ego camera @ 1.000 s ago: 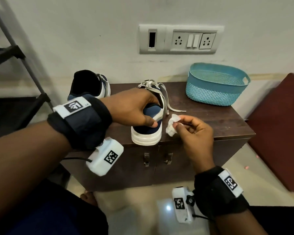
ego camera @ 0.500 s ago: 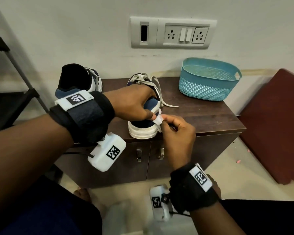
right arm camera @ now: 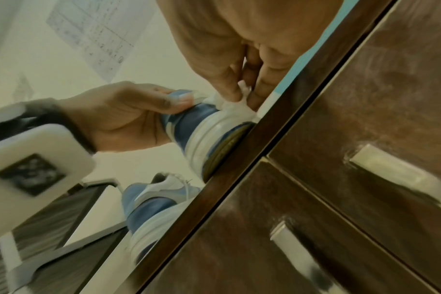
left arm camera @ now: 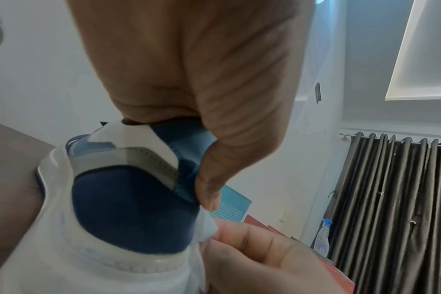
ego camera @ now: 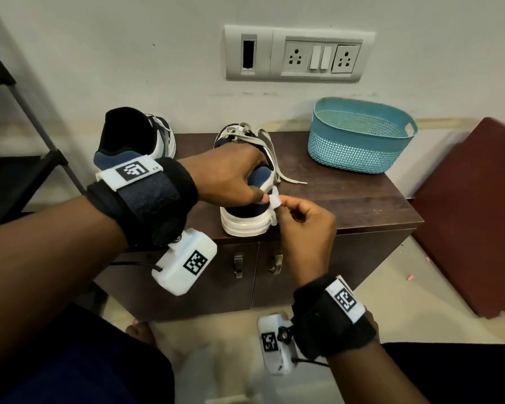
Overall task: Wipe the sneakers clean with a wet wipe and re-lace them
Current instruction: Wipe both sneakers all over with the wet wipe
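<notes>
A blue and white sneaker [ego camera: 247, 220] stands heel-first at the front of the brown cabinet top [ego camera: 347, 199], its loose laces [ego camera: 270, 158] trailing to the right. My left hand [ego camera: 231, 176] grips its heel collar from above, thumb on the right side [left arm camera: 209, 191]. My right hand [ego camera: 301, 217] pinches a white wet wipe [ego camera: 275, 201] and holds it against the right rear side of this sneaker [right arm camera: 202, 127]; the wipe [right arm camera: 235, 103] sits between thumb and fingers. The second sneaker [ego camera: 134, 141] stands further left, heel toward me.
A teal plastic basket [ego camera: 362, 135] sits at the back right of the cabinet top. The wall with a socket panel [ego camera: 295, 53] is right behind. A dark metal rack [ego camera: 18, 112] stands left, a maroon cushion [ego camera: 473, 217] right. Cabinet door handles [ego camera: 238, 265] lie below the front edge.
My right hand brought the wipe left from beside the sneaker onto its right rear side. My left hand kept its grip on the heel.
</notes>
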Tool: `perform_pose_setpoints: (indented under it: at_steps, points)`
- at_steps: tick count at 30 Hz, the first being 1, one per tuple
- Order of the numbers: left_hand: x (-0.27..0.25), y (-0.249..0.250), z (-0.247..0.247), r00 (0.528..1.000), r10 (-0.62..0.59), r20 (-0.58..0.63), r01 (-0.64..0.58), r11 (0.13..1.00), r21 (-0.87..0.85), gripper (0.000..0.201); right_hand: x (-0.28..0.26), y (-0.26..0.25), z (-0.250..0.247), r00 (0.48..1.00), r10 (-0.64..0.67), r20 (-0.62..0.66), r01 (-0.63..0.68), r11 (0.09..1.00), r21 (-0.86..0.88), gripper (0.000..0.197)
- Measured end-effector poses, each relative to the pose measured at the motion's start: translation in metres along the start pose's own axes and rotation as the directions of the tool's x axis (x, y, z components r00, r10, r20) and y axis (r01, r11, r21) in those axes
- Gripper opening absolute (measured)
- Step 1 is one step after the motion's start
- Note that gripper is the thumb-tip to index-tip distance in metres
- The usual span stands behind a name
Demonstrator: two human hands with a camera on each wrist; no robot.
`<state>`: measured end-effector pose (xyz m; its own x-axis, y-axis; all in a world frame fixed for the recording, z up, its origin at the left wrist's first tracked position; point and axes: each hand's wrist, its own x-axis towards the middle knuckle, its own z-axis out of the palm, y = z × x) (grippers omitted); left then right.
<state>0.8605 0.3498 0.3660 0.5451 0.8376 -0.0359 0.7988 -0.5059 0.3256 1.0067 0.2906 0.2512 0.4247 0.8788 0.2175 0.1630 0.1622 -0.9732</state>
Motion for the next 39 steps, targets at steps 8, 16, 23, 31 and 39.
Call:
perform_pose_setpoints:
  at_steps: [8,16,23,31,39]
  points:
    - [0.001,0.0,0.0,1.0,0.017,0.001,-0.017,1.0,0.012,0.032,-0.01,0.005,0.0,0.998,-0.057,-0.014,0.056,0.998,-0.031,0.022]
    - [-0.002,-0.003,0.001,1.0,0.025,0.011,-0.025,1.0,0.005,0.038,-0.046,-0.001,-0.005,0.999,-0.04,0.008,0.04,0.999,0.002,0.031]
    - [-0.001,-0.004,0.001,1.0,0.019,-0.012,-0.019,1.0,0.007,0.037,-0.016,0.0,0.003,0.998,0.031,-0.049,-0.034,0.998,-0.057,0.018]
    - [0.002,-0.002,0.005,0.999,0.016,-0.037,-0.016,1.0,0.004,0.029,-0.02,0.003,0.001,0.987,-0.153,-0.038,0.15,0.985,-0.08,0.021]
    - [0.005,-0.002,0.007,0.999,0.031,-0.043,-0.032,0.999,-0.002,0.027,-0.055,0.023,0.004,0.719,-0.658,0.223,0.695,0.678,-0.239,0.022]
